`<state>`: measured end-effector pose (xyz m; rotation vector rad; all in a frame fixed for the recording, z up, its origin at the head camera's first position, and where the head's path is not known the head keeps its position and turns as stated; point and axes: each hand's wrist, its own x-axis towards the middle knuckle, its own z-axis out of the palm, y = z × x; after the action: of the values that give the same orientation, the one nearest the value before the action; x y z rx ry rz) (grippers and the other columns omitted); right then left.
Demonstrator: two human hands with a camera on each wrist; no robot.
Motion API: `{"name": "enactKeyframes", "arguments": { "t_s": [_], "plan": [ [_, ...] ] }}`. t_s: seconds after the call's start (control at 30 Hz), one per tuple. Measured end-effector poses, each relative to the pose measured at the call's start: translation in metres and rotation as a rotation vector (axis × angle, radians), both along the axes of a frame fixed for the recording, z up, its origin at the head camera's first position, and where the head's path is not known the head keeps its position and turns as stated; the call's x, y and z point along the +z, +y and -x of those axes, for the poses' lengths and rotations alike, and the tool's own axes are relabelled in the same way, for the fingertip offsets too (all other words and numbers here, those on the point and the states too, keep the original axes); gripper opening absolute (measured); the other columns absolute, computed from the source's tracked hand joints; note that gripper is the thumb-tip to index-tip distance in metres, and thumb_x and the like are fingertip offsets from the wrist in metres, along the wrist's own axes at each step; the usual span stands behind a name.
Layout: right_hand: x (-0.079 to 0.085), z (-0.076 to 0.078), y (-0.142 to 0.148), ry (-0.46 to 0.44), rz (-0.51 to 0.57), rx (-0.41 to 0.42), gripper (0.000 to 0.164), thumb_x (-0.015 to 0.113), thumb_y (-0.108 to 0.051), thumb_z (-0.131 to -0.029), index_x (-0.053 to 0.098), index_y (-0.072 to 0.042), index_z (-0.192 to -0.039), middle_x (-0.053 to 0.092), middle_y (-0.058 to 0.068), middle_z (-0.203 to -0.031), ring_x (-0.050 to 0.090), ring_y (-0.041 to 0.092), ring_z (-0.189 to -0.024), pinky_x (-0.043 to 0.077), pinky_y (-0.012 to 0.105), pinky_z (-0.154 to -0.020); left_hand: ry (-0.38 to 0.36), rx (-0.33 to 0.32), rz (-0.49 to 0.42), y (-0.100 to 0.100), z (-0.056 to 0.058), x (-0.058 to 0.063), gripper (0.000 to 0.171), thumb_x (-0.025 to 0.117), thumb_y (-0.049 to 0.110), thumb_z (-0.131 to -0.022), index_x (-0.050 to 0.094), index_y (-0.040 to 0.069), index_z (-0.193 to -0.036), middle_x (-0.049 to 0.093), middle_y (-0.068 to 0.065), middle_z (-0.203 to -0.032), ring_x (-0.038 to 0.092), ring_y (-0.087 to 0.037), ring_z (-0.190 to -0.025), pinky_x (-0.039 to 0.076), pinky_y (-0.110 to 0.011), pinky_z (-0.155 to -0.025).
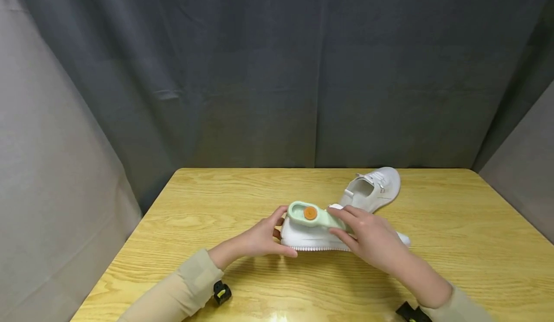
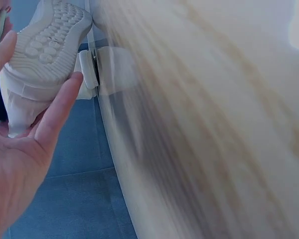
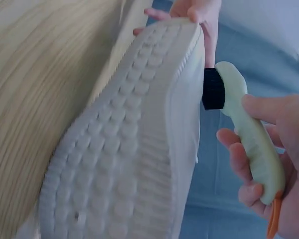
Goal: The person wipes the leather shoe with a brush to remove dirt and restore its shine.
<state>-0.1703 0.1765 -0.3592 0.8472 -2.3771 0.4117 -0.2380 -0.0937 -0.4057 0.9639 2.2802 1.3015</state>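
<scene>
My left hand (image 1: 264, 239) grips the heel end of a white shoe (image 1: 309, 240), thumb and fingers spread round it. The shoe is raised above the table, its patterned sole (image 3: 109, 139) facing the right wrist camera. In my right hand (image 1: 374, 238) is a pale green shoe brush (image 1: 326, 218) with an orange button (image 1: 310, 212); thumb and fingers wrap its handle. The brush's black bristles (image 3: 214, 89) are right at the shoe's upper near the heel. An orange loop (image 3: 274, 216) hangs from the handle end. In the left wrist view, the sole (image 2: 47, 47) rises above the palm.
A second white shoe (image 1: 376, 189) with laces lies on the wooden table (image 1: 225, 192) behind the right hand, toe pointing to the back right. A dark grey curtain (image 1: 259, 71) hangs beyond the far edge. Black wrist devices (image 1: 222, 292) sit by both sleeves.
</scene>
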Motion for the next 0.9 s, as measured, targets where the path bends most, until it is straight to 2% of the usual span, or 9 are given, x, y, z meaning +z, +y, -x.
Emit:
{"name": "enactKeyframes", "arguments": {
  "t_s": [0.1, 0.2, 0.3, 0.43, 0.47, 0.57, 0.67, 0.8, 0.9],
  "plan": [
    [0.001, -0.001, 0.011, -0.003, 0.047, -0.023, 0.043, 0.08, -0.019, -0.079, 0.066, -0.011, -0.118, 0.062, -0.005, -0.091, 0.046, 0.005, -0.06, 0.039, 0.024, -0.048, -0.01, 0.002, 0.012, 0.001, 0.0, 0.001, 0.088, 0.084, 0.017, -0.078, 0.027, 0.024, -0.146, 0.053, -0.007, -0.12, 0.063, -0.014, -0.088, 0.052, -0.028, -0.078],
    [0.002, -0.003, 0.018, 0.028, 0.094, -0.01, 0.042, 0.079, -0.019, -0.081, 0.065, -0.012, -0.119, 0.059, -0.008, -0.088, 0.039, 0.001, -0.059, 0.036, 0.021, -0.048, -0.02, -0.004, 0.008, 0.001, 0.001, 0.001, 0.087, 0.083, 0.015, -0.079, 0.027, 0.021, -0.145, 0.052, -0.008, -0.117, 0.064, -0.015, -0.086, 0.053, -0.028, -0.077],
    [0.001, -0.004, 0.019, 0.064, 0.112, 0.049, 0.035, 0.069, -0.033, -0.091, 0.065, -0.011, -0.119, 0.06, -0.008, -0.089, 0.041, 0.0, -0.06, 0.037, 0.02, -0.048, -0.022, 0.004, 0.004, 0.002, 0.002, 0.0, 0.088, 0.083, 0.015, -0.078, 0.026, 0.02, -0.145, 0.053, -0.007, -0.116, 0.064, -0.015, -0.085, 0.053, -0.028, -0.077],
    [-0.004, -0.007, 0.012, 0.089, 0.079, 0.13, 0.045, 0.047, -0.048, -0.1, 0.065, -0.011, -0.117, 0.063, -0.005, -0.091, 0.05, 0.002, -0.062, 0.043, 0.022, -0.05, -0.006, 0.02, -0.003, 0.004, 0.003, -0.002, 0.089, 0.084, 0.016, -0.078, 0.027, 0.023, -0.146, 0.053, -0.004, -0.122, 0.062, -0.013, -0.093, 0.051, -0.028, -0.079],
    [-0.006, -0.008, 0.01, 0.09, 0.067, 0.142, 0.045, 0.045, -0.049, -0.1, 0.065, -0.012, -0.116, 0.064, -0.004, -0.093, 0.055, 0.005, -0.065, 0.046, 0.024, -0.052, 0.001, 0.02, -0.005, 0.005, 0.003, -0.002, 0.089, 0.084, 0.016, -0.078, 0.027, 0.024, -0.146, 0.052, -0.003, -0.124, 0.061, -0.013, -0.096, 0.051, -0.028, -0.08],
    [-0.011, -0.01, 0.005, 0.079, 0.034, 0.153, 0.041, 0.05, -0.047, -0.099, 0.065, -0.014, -0.117, 0.067, -0.001, -0.096, 0.064, 0.013, -0.075, 0.052, 0.031, -0.058, 0.027, 0.016, -0.003, 0.006, 0.003, -0.002, 0.087, 0.084, 0.016, -0.077, 0.03, 0.028, -0.144, 0.051, 0.001, -0.127, 0.057, -0.012, -0.103, 0.051, -0.027, -0.081],
    [-0.015, -0.012, 0.002, 0.051, 0.011, 0.158, 0.035, 0.06, -0.042, -0.096, 0.066, -0.015, -0.117, 0.067, -0.001, -0.098, 0.065, 0.013, -0.079, 0.052, 0.033, -0.059, 0.053, 0.005, -0.003, 0.006, 0.003, -0.003, 0.084, 0.085, 0.015, -0.076, 0.032, 0.027, -0.141, 0.052, 0.002, -0.123, 0.056, -0.012, -0.103, 0.051, -0.027, -0.08],
    [-0.016, -0.009, 0.003, 0.033, -0.007, 0.14, 0.034, 0.067, -0.036, -0.092, 0.066, -0.016, -0.119, 0.068, 0.001, -0.101, 0.065, 0.013, -0.078, 0.051, 0.032, -0.057, 0.062, -0.006, 0.005, 0.006, 0.003, -0.004, 0.081, 0.084, 0.015, -0.077, 0.032, 0.022, -0.14, 0.053, 0.003, -0.12, 0.055, -0.011, -0.102, 0.051, -0.027, -0.08],
    [-0.012, -0.004, 0.011, 0.008, -0.006, 0.075, 0.035, 0.072, -0.03, -0.088, 0.066, -0.014, -0.119, 0.067, 0.002, -0.101, 0.061, 0.01, -0.07, 0.048, 0.029, -0.052, 0.063, 0.004, 0.032, 0.004, 0.002, -0.003, 0.081, 0.084, 0.02, -0.078, 0.031, 0.023, -0.141, 0.054, 0.002, -0.117, 0.056, -0.011, -0.099, 0.051, -0.026, -0.079]
  ]
}}
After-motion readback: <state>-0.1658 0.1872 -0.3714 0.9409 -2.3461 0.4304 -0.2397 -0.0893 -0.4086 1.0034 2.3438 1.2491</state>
